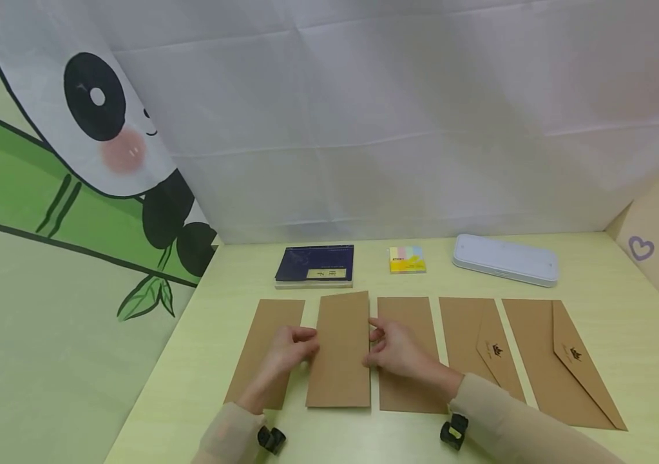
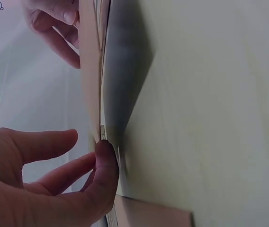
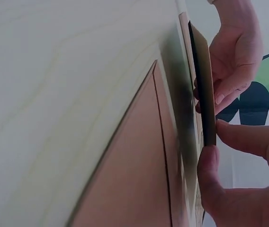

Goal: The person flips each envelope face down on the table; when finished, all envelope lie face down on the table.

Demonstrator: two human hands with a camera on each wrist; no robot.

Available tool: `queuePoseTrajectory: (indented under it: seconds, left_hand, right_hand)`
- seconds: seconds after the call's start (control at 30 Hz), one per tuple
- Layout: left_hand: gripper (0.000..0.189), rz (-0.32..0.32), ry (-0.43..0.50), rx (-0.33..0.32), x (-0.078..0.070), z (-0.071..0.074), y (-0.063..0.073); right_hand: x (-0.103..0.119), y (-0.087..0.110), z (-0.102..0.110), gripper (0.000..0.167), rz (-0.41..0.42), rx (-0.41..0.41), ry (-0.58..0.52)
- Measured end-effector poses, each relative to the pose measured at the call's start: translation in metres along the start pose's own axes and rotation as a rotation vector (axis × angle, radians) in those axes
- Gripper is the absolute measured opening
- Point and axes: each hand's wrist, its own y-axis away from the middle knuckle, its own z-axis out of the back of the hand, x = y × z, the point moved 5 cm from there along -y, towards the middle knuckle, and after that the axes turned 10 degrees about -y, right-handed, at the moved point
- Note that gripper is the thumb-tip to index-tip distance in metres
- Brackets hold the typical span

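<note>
A plain brown kraft-paper envelope (image 1: 339, 351) is raised at a slight tilt over the table, its smooth side facing up. On its left edge my left hand (image 1: 291, 351) pinches the paper at the fingertips, with one finger held off it in the left wrist view. My right hand (image 1: 394, 348) grips the opposite edge; the thumb (image 3: 209, 158) and a fingertip pinch it in the right wrist view. The envelope's shadow falls on the tabletop beneath. Flat on either side lie a left envelope (image 1: 254, 351) and another envelope (image 1: 413, 393), partly covered by my hands.
Farther right lie two envelopes with crown-printed flaps, one middle envelope (image 1: 459, 328) and one outer envelope (image 1: 538, 361). Along the back sit a dark blue notebook (image 1: 312, 261), a sticky-note pad (image 1: 407, 260) and a pale blue case (image 1: 506, 260). A white cloth (image 1: 393, 129) hangs behind the table.
</note>
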Motion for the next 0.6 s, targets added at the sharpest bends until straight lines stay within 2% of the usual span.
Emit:
queuePoseTrajectory:
  seconds: [0.2,0.4,0.6]
  left_hand:
    - [0.027,-0.006,-0.088,-0.033,0.0023,0.0004,-0.0016]
    - [0.027,-0.004,-0.128,-0.053,0.0030,0.0001,-0.0026]
    - [0.028,-0.036,-0.241,-0.059,-0.0037,0.0010,-0.0024]
  right_hand:
    - [-0.0030,-0.0037,-0.0054,0.078,-0.004,0.011,0.065]
    - [-0.0022,-0.0078,-0.0092,0.075,-0.012,0.013,0.167]
    - [-0.0011,-0.0102,-0.0096,0.072,-0.020,0.008,0.249]
